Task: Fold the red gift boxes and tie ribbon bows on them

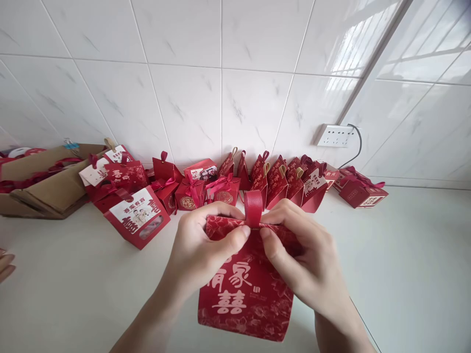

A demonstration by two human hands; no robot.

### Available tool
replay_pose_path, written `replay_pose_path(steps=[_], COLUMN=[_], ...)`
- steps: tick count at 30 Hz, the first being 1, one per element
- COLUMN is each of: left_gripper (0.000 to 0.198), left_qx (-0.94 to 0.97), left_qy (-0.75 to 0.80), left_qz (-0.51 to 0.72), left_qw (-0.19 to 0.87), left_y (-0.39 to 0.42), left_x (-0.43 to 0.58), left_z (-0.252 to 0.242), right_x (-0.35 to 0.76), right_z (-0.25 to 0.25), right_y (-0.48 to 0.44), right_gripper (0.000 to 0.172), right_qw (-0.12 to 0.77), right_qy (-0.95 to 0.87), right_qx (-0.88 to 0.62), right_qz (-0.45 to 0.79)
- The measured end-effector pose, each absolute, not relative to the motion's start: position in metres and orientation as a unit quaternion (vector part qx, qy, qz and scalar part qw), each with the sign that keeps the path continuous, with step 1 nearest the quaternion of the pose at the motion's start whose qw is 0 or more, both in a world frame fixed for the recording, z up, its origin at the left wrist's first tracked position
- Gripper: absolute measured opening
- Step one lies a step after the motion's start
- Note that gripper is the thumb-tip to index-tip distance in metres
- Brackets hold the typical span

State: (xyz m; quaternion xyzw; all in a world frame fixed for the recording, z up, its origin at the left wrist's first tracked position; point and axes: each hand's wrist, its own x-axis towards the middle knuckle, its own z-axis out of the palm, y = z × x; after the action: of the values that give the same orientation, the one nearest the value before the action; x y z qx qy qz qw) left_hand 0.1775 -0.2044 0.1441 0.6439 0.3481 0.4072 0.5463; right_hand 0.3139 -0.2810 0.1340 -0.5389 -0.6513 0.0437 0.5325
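In front of me is a red gift box with pale lettering and a flower pattern, held up by its top edge. A dark red strap loop stands up from the middle of that edge. My left hand pinches the edge just left of the loop, thumb on the front face and fingers behind. On the other side of the loop, my right hand grips the edge the same way. The fingertips behind the box are partly hidden.
Many finished-looking red boxes line the tiled wall. A white-fronted box stands forward at left, near a cardboard carton of ribbons. A power strip with a cable hangs at right. Another person's fingers show at the left edge.
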Motion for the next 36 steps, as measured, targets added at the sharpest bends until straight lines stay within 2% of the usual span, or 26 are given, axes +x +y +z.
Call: replay_pose_path(steps=[10,18,22,25,30,36], left_gripper=[0.009,0.016,0.01,0.011,0.01,0.008], left_qx=[0.677,0.731,0.744,0.739,0.723,0.707], left_qy=[0.296,0.254,0.246,0.233,0.231,0.265], left_qz=[0.439,0.366,0.352,0.361,0.359,0.378], left_qw=[0.511,0.517,0.511,0.519,0.543,0.536], left_y=[-0.206,-0.19,-0.192,-0.194,-0.194,-0.194], left_x=[0.177,0.173,0.172,0.171,0.17,0.173], left_z=[0.141,0.142,0.146,0.147,0.145,0.143], right_x=[0.314,0.319,0.319,0.319,0.318,0.317], right_z=[0.135,0.135,0.134,0.134,0.136,0.135], right_y=[-0.28,-0.277,-0.274,-0.276,-0.282,-0.282], right_gripper=[0.007,0.009,0.01,0.009,0.01,0.01], right_qw=[0.535,0.534,0.536,0.541,0.537,0.531], right_qy=[-0.652,-0.641,-0.645,-0.649,-0.64,-0.637], right_qx=[-0.536,-0.547,-0.54,-0.529,-0.532,-0.545], right_qz=[0.041,0.064,0.066,0.083,0.133,0.121])
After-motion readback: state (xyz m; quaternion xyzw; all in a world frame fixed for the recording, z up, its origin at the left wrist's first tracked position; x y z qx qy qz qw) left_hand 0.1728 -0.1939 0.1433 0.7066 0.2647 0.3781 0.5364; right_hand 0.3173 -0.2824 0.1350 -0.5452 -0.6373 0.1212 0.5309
